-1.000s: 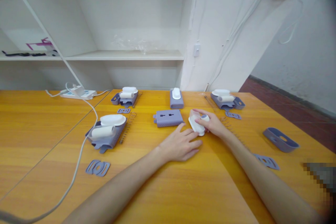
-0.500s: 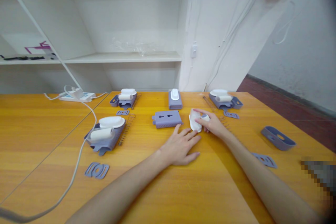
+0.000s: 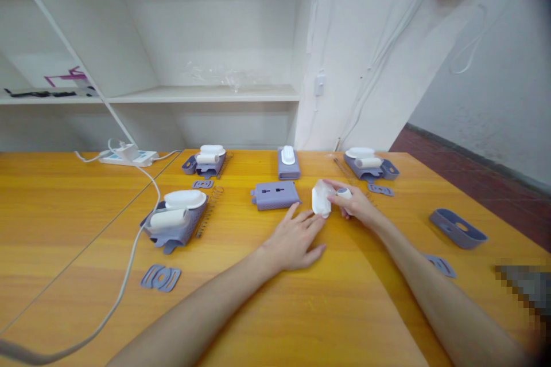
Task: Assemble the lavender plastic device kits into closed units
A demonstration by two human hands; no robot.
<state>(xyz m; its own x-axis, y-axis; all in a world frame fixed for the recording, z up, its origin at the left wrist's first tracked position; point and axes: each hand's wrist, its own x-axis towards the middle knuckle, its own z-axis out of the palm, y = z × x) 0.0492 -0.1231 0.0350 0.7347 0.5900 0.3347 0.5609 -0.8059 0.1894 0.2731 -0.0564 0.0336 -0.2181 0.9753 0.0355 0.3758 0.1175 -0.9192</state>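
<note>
My left hand lies on the table with its fingers spread, fingertips at the near edge of a white oval piece. My right hand is closed around a short white cylinder with a greyish end. Between its thumb and forefinger, a thin translucent film seems to be pinched over the oval piece. Just left of the oval piece is a purple perforated casing with two dark slots on top. Part of the cylinder is hidden by my right fingers.
Purple casings bearing white oval pieces and rolls stand at left, back left and back right. Another casing is at the back. Right lies a purple oval ring; a white cable crosses the left side.
My right hand has shifted slightly right with the cylinder, drawing the translucent film away from the oval piece. My left hand has barely moved.
</note>
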